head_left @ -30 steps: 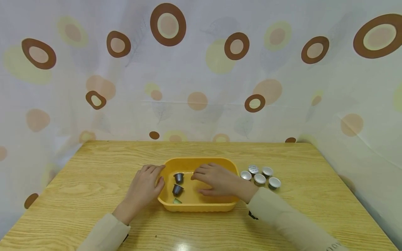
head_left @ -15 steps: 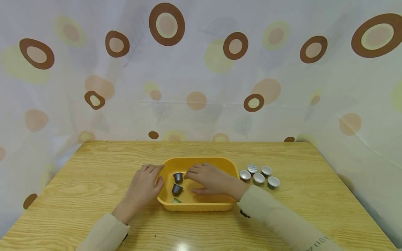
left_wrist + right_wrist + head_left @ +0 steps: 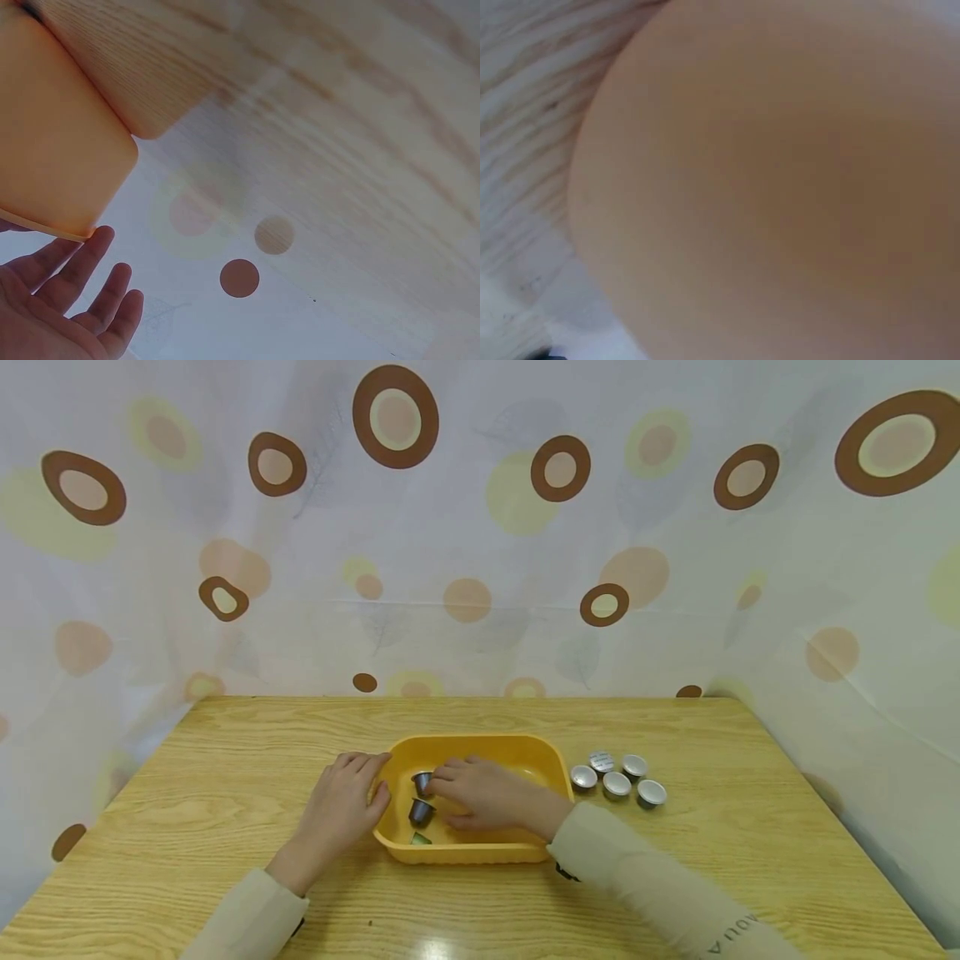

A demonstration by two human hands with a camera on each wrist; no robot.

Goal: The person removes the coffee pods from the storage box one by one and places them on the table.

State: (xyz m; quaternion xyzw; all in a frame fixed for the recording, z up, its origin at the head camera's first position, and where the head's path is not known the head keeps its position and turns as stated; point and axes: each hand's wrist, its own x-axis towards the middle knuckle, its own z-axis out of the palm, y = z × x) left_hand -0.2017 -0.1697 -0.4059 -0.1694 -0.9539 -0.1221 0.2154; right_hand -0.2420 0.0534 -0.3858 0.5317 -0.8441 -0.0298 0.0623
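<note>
A yellow plastic tray stands on the table with two dark coffee capsules in its left half, the upper one and the lower one. Against the near wall lies a green capsule, partly hidden by the rim. My left hand rests at the tray's left end; in the left wrist view its fingertips touch the rim, fingers fairly straight. Inside the tray, my right hand hovers with spread fingers, fingertips right beside the upper dark capsule and overlapping it in view. The right wrist view shows only the blurred tray wall.
Right of the tray, several coffee capsules stand on the wooden table with their pale lids up. Behind the table hangs a patterned cloth. My right sleeve crosses the tray's near right corner.
My right hand has moved left inside the tray, from its middle to the upper dark capsule. The left hand stays on the left rim. The capsules keep their places.
</note>
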